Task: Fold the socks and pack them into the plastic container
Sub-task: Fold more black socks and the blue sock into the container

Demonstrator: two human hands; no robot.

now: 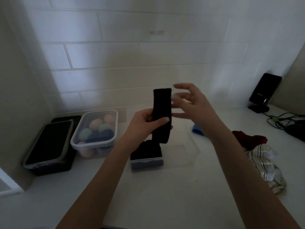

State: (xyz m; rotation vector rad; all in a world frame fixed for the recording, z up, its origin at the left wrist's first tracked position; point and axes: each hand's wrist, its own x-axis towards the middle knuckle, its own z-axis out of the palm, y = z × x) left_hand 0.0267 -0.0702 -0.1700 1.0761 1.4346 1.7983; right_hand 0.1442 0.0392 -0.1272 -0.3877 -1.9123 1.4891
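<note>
Head view: white tabletop (165, 195) runs back to a tiled wall (132, 55) at 12 o'clock, with a second wall closing the 9 o'clock side; near half of the tabletop, 5 to 7 o'clock, is open room. Left hand (145, 123) grips a black sock (162, 113) at its middle, thumb across the front, strip held upright in the air at frame centre. Right hand (189, 103) is at 3 o'clock of the sock, fingers spread and slack, holding nothing; fingertips just beside the sock's upper edge, contact unclear through blur. Directly below the sock, at 6 o'clock of it, sits a small plastic container (146, 161) with dark fabric in it. Clear lid or tray (186, 151) lies flat just right of that container, hard to make out. At 9 o'clock: clear tub (94, 133) of pastel egg-shaped pieces, then a phone (47, 144) propped on a black box. At 3 to 4 o'clock: blue cloth (197, 129), red cloth (250, 141), striped pale socks (267, 171). At 2 o'clock: black device on stand (262, 91), cables (280, 120) trailing right.
</note>
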